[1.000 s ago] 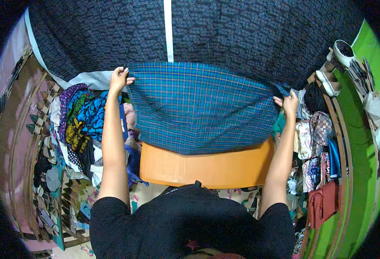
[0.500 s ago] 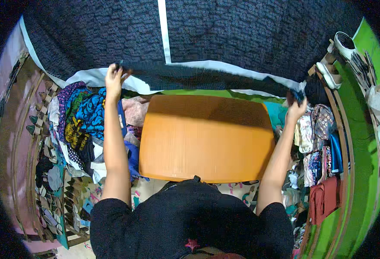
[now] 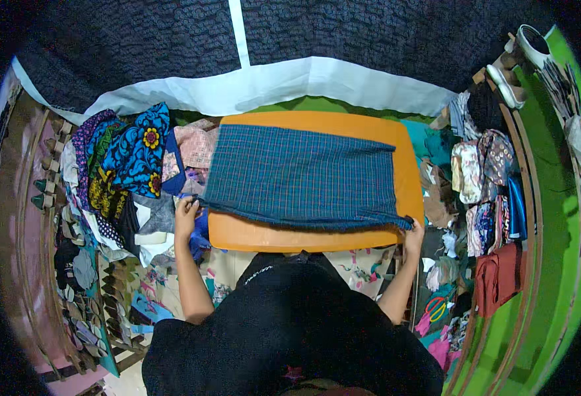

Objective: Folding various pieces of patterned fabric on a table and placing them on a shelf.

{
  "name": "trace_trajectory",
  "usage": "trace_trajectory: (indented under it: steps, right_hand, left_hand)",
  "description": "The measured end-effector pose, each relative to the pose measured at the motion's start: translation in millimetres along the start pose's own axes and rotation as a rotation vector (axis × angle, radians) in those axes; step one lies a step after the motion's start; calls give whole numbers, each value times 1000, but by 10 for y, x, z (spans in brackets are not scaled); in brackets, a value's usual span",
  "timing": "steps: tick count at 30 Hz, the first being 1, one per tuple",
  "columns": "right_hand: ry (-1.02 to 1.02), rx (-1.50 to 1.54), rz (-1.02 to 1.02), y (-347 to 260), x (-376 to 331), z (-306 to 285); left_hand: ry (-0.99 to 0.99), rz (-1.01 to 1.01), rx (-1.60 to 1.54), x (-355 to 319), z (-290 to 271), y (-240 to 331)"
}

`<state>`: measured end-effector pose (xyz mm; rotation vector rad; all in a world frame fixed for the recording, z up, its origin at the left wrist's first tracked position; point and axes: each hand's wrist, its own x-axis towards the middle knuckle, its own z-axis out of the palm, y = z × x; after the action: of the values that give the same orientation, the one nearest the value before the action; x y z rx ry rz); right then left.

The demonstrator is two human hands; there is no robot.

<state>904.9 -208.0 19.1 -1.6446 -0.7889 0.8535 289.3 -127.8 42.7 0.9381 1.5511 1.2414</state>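
Observation:
A dark blue-green checked cloth [image 3: 304, 175] lies spread over the orange table [image 3: 407, 178], covering most of its top. My left hand [image 3: 186, 214] pinches its near left corner, just beyond the table's left edge. At the near right corner, my right hand [image 3: 414, 236] is closed on the cloth's edge. The near edge looks bunched and stretched between both hands, while the far part rests flat on the tabletop.
Heaped patterned fabrics [image 3: 135, 155] adjoin the table's left side. Folded clothes [image 3: 478, 171] are stacked at the right, with red-and-yellow-handled scissors [image 3: 436, 309] lower down. Shoes [image 3: 506, 86] sit on a rack. A dark curtain [image 3: 343, 39] with white edging hangs beyond.
Both hands have come down and toward me from beyond the table's far edge. The checked cloth, held up before, now lies across the tabletop.

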Motion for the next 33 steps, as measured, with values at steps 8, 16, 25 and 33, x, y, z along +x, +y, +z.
trace_trajectory:
  steps: [8, 16, 25, 33]
  right_hand:
    - [-35, -186, -15, -312, -62, 27]
    - [1, -214, 99, -431, 1100, 503]
    - [131, -533, -376, -218, 903, 1296]
    - [-231, -792, -656, -585, -159, 2145]
  left_hand:
    - [-72, -6, 240, -91, -18, 363]
    - [-32, 18, 120, 1092, 561, 313]
    - [153, 288, 729, 1127, 904, -391]
    - [363, -179, 1282, 490, 882, -93]
